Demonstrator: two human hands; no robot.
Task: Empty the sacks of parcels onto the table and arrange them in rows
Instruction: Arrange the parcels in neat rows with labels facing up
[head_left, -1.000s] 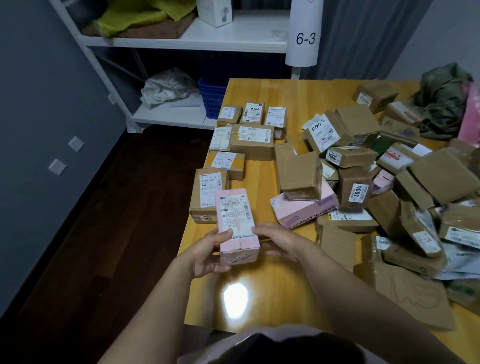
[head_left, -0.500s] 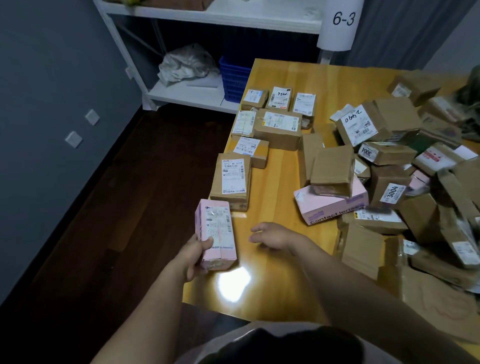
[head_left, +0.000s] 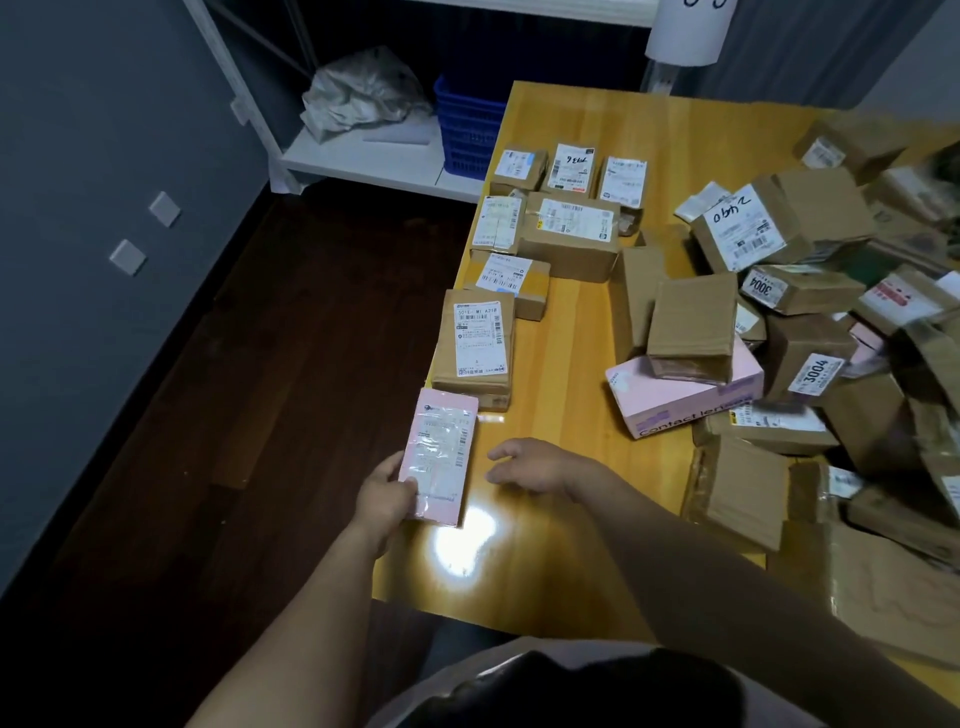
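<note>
Pink parcel (head_left: 441, 457) has gone from both hands in front of the body out to the left. R hand (head_left: 535, 465) has let go, so L hand (head_left: 387, 499) carries it alone.

Ref = 501E box (head_left: 475, 345), the tall brown one w/ the big white label.
- pink parcel: just near-side of 501E box, in line w/ it, label up, far end almost touching it. Can't tell if it's flat on the table (head_left: 561, 332) yet or just above it.
- L hand: thumb on top at the parcel's near-left corner, other fingers curled under and mostly hidden, i.e. a pinch grip.
- R hand: right of the parcel and near-side of 501E box, apart from both. Palm down, fingers loosely spread, holds nothing.

Progress, my read:
- done: 7 pcs laid label-up, 501E box incl. Beyond it come one small box, then two, then the back row (head_left: 569, 169) of three. Pink = no. 8, placing in progress.
- left: heap (head_left: 831, 338) well right of 501E box. Far more pcs, tumbled, many label-down. Contact-lens box (head_left: 680, 395) sits at its near-left side w/ a brown carton on top.
- sacks: none seen on the table. Crumpled bag (head_left: 363, 93) far-left beyond 501E box may be one, can't tell. Emptying prob done, arranging at an early stage.
</note>
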